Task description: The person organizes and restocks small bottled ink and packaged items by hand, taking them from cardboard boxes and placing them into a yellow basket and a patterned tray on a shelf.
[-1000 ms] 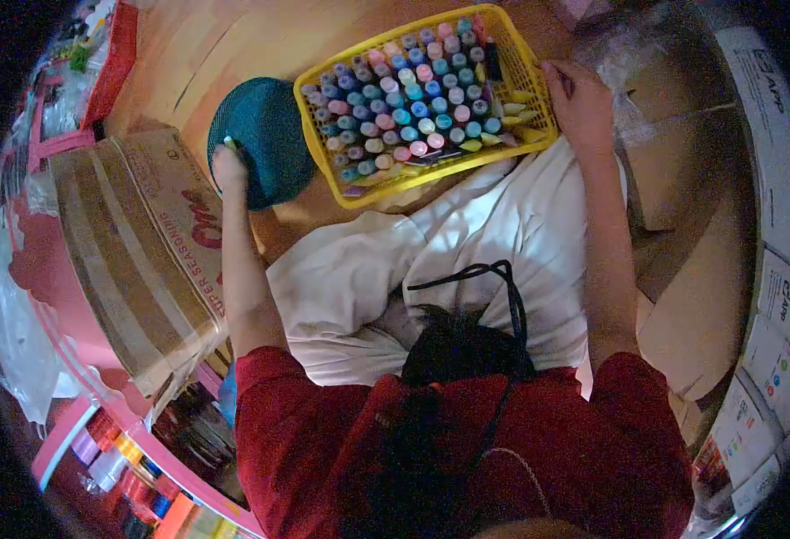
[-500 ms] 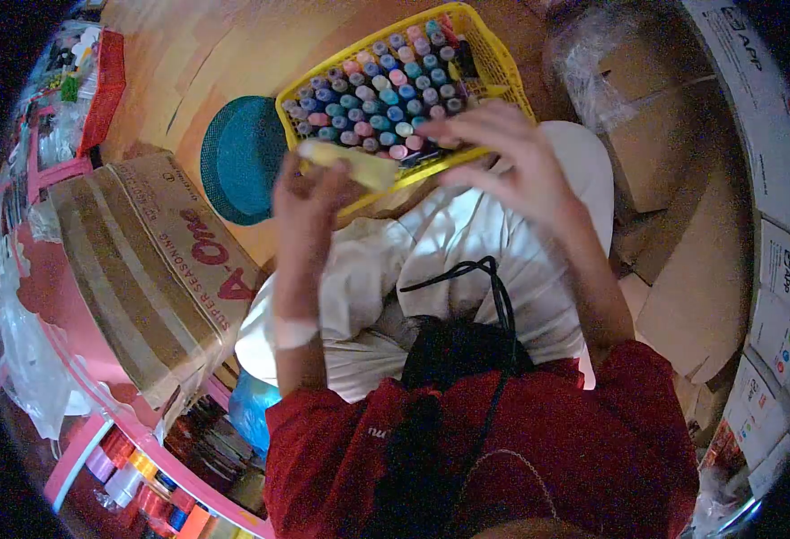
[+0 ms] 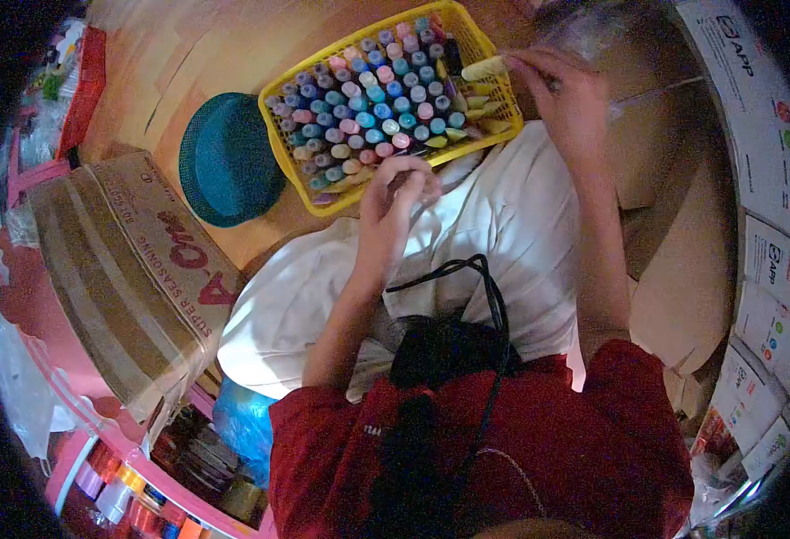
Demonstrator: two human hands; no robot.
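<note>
A yellow plastic basket (image 3: 316,210) stands in front of my lap, packed with upright pens or small tubes (image 3: 381,111) with grey, blue, pink and teal tops. My right hand (image 3: 564,88) is at the basket's right side, its fingers closed on the end of a pale yellow tube (image 3: 484,69). The tube lies nearly level over the right end of the basket, where several yellowish tubes lean. My left hand (image 3: 397,190) hovers by the basket's near rim, its fingers loosely curled and apart, with nothing visible in them.
A teal mesh bin (image 3: 224,171) stands left of the basket. Farther left are a taped cardboard box (image 3: 125,269) and a red crate (image 3: 85,94). Flattened cardboard (image 3: 682,269) and stacked white boxes (image 3: 772,260) line the right side.
The pale yellow tube has passed from my left hand to my right. My right hand has moved right and up to the basket's far right side; my left has moved right along the near rim.
</note>
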